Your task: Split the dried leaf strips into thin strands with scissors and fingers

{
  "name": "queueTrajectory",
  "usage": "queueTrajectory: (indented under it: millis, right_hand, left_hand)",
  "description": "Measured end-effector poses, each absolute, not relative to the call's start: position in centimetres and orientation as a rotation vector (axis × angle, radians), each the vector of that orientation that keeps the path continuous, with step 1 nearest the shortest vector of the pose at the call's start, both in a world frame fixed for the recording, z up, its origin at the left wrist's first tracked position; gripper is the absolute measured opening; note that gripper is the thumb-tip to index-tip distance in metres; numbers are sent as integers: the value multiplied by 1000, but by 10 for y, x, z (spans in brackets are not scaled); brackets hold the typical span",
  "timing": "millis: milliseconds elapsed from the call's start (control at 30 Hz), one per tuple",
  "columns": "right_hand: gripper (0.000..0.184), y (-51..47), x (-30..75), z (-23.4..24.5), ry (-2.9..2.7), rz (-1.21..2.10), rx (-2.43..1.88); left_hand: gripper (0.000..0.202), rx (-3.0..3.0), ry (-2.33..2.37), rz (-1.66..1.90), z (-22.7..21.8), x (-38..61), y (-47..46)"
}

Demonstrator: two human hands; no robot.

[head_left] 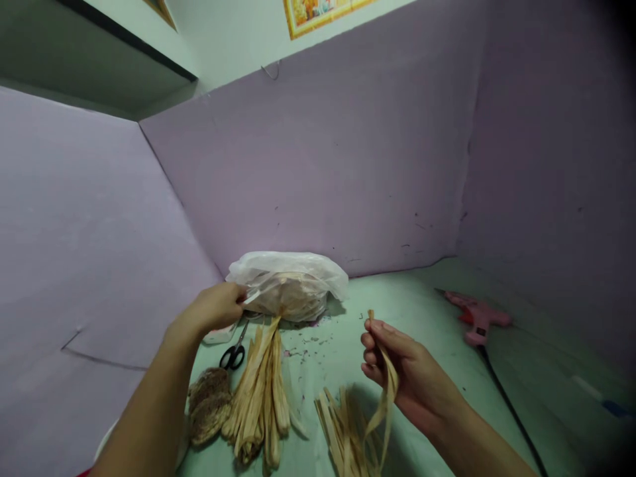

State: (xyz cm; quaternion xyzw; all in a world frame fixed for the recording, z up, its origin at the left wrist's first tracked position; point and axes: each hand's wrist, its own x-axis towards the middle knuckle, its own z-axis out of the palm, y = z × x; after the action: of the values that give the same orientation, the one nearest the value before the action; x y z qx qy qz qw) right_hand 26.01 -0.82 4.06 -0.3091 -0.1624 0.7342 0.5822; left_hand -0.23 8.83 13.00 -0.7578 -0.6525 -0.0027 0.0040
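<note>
My left hand (214, 307) reaches forward and its fingers are closed on the edge of a white plastic bag (291, 283) full of pale dried strips, at the back of the green table (427, 311). My right hand (397, 368) is closed on a long tan dried strip (385, 404) that hangs down from my fingers. A bundle of dried strips (261, 397) lies from the bag's mouth toward me. A second loose pile of strips (342, 430) sits under my right hand.
Black-handled scissors (233, 354) lie just below my left hand. A brown fibrous clump (209, 404) rests at the left. A pink glue gun (477, 317) with a black cord (511, 411) lies at the right. Purple boards wall the table on three sides.
</note>
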Motion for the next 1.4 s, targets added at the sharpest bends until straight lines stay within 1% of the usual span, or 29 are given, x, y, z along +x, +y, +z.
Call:
queueTrajectory:
  millis: [67,133,167,233,333,500,600,733,800,900,1033,1133,1200,1267,1333,1400]
  right_hand:
    - [13,-7,259,37,-446,1677,-740]
    - [15,-5,258,34,-497,1646,-720]
    - [15,-4,258,33,-514,1633,-705]
    - [14,-3,259,32,-532,1605,-695]
    - [14,-3,261,34,-544,1566,-706]
    - [15,-4,261,33,-597,1581,-685]
    - [14,-5,258,33,-623,1607,-671]
    - [15,-7,257,33,-712,1625,-654]
    - [17,-8,257,33,-779,1614,-679]
    - [19,-10,255,33,-976,1578,-739]
    - [19,-15,249,30,-1326,1439,-703]
    - [13,-19,243,27,-1602,1203,-739]
    - [10,-20,240,23,-1749,1006,-794]
    - [9,-22,238,22,-1845,892,-848]
    - [9,-23,239,23,-1908,879,-905]
    - [10,-23,244,27,-1907,939,-947]
  left_hand:
    - [17,-2672,-1954,-469,126,18,61]
    - [19,-2965,-1848,-998,109,41,36]
    - [20,-3079,-1783,-1196,98,53,27]
    - [19,-3171,-1683,-1366,77,74,14]
    - [17,-3197,-1599,-1297,58,90,8]
    - [17,-3189,-1577,-1283,51,86,13]
    - [13,-3189,-1535,-1218,46,81,16]
    - [11,-3217,-1356,-1077,36,82,17]
    - [14,-3217,-1242,-1077,31,83,18]
    - [21,-3212,-1244,-1248,29,82,20]
    - [21,-3159,-1608,-1582,38,78,20]
    - [24,-3198,-1820,-1742,47,75,17]
    - [26,-3279,-1824,-1825,51,75,15]
    - [26,-3327,-1788,-1889,52,76,12]
    - [24,-3293,-1792,-1890,52,78,9]
    - [20,-3210,-1781,-1847,52,79,9]
